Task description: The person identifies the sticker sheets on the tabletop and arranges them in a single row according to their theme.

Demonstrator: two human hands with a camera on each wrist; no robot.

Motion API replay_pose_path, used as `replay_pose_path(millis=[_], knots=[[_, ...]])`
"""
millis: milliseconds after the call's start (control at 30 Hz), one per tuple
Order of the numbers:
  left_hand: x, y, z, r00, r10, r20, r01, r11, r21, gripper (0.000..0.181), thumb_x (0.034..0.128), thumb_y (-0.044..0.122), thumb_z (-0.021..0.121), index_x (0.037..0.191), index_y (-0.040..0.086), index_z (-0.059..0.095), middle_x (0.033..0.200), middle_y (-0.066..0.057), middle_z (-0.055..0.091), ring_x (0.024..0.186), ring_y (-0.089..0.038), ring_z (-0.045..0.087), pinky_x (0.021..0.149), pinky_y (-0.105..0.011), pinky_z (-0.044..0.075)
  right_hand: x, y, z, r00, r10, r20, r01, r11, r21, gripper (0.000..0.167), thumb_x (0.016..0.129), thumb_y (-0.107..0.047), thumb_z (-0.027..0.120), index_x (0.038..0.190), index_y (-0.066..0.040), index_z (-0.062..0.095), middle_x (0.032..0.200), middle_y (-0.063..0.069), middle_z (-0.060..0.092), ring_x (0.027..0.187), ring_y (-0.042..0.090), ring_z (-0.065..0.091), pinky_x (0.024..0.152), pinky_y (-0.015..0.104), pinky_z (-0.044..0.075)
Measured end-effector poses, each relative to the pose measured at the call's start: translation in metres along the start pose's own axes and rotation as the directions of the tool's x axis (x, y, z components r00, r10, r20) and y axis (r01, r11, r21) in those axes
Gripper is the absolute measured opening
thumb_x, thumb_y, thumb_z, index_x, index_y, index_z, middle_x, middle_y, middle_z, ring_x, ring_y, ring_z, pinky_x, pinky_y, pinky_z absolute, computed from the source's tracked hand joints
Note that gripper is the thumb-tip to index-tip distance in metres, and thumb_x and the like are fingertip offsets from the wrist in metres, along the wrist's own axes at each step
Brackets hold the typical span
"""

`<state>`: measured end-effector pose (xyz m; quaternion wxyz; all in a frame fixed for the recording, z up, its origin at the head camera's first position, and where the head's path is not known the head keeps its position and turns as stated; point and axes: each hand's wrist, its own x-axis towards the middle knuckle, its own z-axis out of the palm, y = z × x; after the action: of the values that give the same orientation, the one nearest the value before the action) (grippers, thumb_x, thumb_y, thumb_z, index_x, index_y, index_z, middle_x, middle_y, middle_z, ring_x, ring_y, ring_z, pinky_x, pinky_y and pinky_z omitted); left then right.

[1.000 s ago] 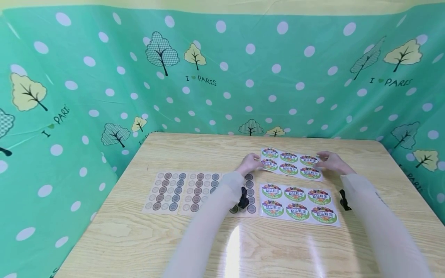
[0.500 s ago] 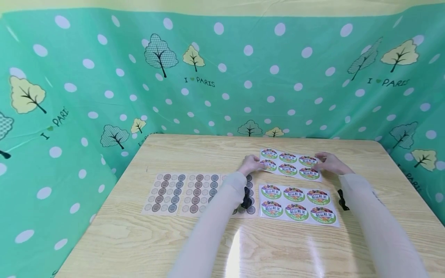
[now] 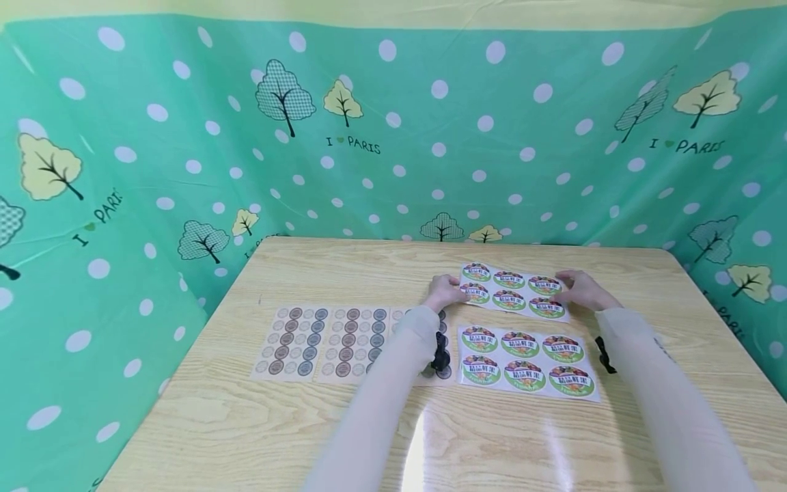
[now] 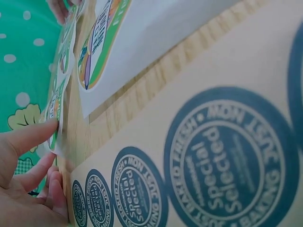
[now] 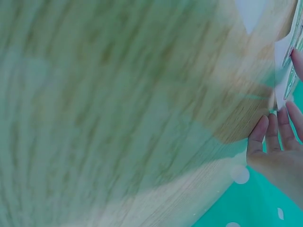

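Note:
A white sheet of oval fruit stickers is held at the back of the table, its printed side up. My left hand pinches its left edge, thumb on top and fingers beneath, as the left wrist view shows. At the right edge my right hand pinches the same sheet between thumb and fingers. A second fruit sticker sheet lies flat just in front of it. Brown round labels on a kraft sheet fill the left wrist view near my left hand; in the head view my left arm partly covers that sheet.
Two more kraft label sheets, a left one and a middle one, lie side by side to the left. The wooden table ends at a green dotted curtain behind and at the sides.
Both hands keep hold of the sheet at almost the same place. My left forearm has shifted slightly to the right, and my right wrist slightly to the left.

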<state>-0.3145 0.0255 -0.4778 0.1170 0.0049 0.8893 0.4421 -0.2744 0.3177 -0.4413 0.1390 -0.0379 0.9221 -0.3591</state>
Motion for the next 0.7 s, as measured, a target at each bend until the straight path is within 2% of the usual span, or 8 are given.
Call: replay_pose_path(millis=[100,133,267,367,500,600,633,700], knots=[[0.007,-0.006,0.005,1.0,0.0,-0.012,0.0,1.0,-0.007,0.041,0.06,0.02,0.08,0.095,0.009,0.063,0.106,-0.011,0.047,0.091,-0.021,0.046,0.079,-0.027,0.043,0.001,-0.001,0.001,1.0,0.005,-0.001,-0.005,1.0,-0.006,0.069,0.082,-0.015,0.06,0.132,0.014,0.022,0.13,0.035,0.025,0.114,0.047,0.029,0.095,0.056,0.027],[-0.002,0.002,0.002,1.0,-0.017,-0.021,0.017,1.0,0.004,0.04,0.0624,0.017,0.079,0.098,0.008,0.062,0.109,-0.011,0.046,0.095,-0.022,0.045,0.083,-0.028,0.042,0.001,-0.002,0.001,1.0,0.007,-0.001,-0.007,1.0,-0.008,0.068,0.082,-0.015,0.06,0.132,0.013,0.023,0.13,0.035,0.026,0.113,0.047,0.03,0.095,0.056,0.028],[0.009,-0.011,0.009,0.998,0.042,-0.05,-0.043,0.999,-0.019,0.032,0.0602,0.016,0.079,0.088,0.01,0.063,0.1,-0.007,0.047,0.085,-0.017,0.046,0.071,-0.024,0.044,0.0,-0.003,0.001,1.0,0.019,0.007,-0.019,1.0,-0.006,0.067,0.082,-0.015,0.059,0.132,0.013,0.023,0.126,0.035,0.03,0.11,0.045,0.035,0.093,0.054,0.031],[0.011,-0.014,0.008,0.999,0.038,-0.021,-0.04,0.997,-0.067,0.028,0.0579,0.014,0.08,0.079,0.01,0.063,0.093,-0.005,0.046,0.078,-0.015,0.046,0.065,-0.023,0.044,0.0,-0.004,0.001,0.999,0.034,0.013,-0.034,0.999,-0.002,0.066,0.083,-0.015,0.059,0.132,0.013,0.023,0.122,0.035,0.034,0.107,0.043,0.038,0.092,0.053,0.033],[-0.02,0.015,-0.009,0.999,-0.048,-0.006,0.048,0.998,-0.043,0.022,0.0647,0.005,0.074,0.084,0.003,0.063,0.097,-0.008,0.048,0.085,-0.02,0.049,0.071,-0.028,0.046,0.0,-0.002,0.001,0.999,0.049,0.015,-0.049,0.999,-0.001,0.065,0.084,-0.016,0.058,0.132,0.012,0.024,0.115,0.032,0.039,0.101,0.039,0.043,0.086,0.047,0.039],[-0.025,0.016,-0.007,0.998,-0.008,-0.06,0.007,1.0,-0.022,0.016,0.0638,0.005,0.073,0.075,0.007,0.061,0.09,-0.005,0.047,0.077,-0.016,0.048,0.064,-0.024,0.045,0.0,0.0,0.001,0.999,0.05,0.02,-0.051,0.999,0.009,0.067,0.084,-0.018,0.058,0.132,0.012,0.023,0.113,0.032,0.04,0.099,0.038,0.045,0.085,0.045,0.04],[-0.034,0.021,-0.012,0.998,-0.003,-0.057,0.001,1.0,-0.03,0.015,0.0653,0.004,0.071,0.076,0.005,0.061,0.089,-0.007,0.049,0.076,-0.016,0.049,0.06,-0.02,0.043,0.0,0.001,0.0,0.999,0.047,0.02,-0.048,0.999,0.013,0.069,0.083,-0.019,0.059,0.132,0.013,0.023,0.112,0.031,0.041,0.098,0.037,0.046,0.084,0.045,0.041],[-0.036,0.021,-0.012,0.998,0.0,-0.056,-0.002,0.999,-0.048,0.014,0.0653,0.002,0.071,0.075,0.004,0.061,0.085,-0.007,0.051,0.072,-0.015,0.048,0.054,-0.015,0.038,-0.001,0.001,0.001,0.999,0.05,0.004,-0.05,0.999,0.017,0.07,0.081,-0.021,0.062,0.132,0.011,0.025,0.108,0.029,0.044,0.094,0.034,0.048,0.081,0.041,0.042]])
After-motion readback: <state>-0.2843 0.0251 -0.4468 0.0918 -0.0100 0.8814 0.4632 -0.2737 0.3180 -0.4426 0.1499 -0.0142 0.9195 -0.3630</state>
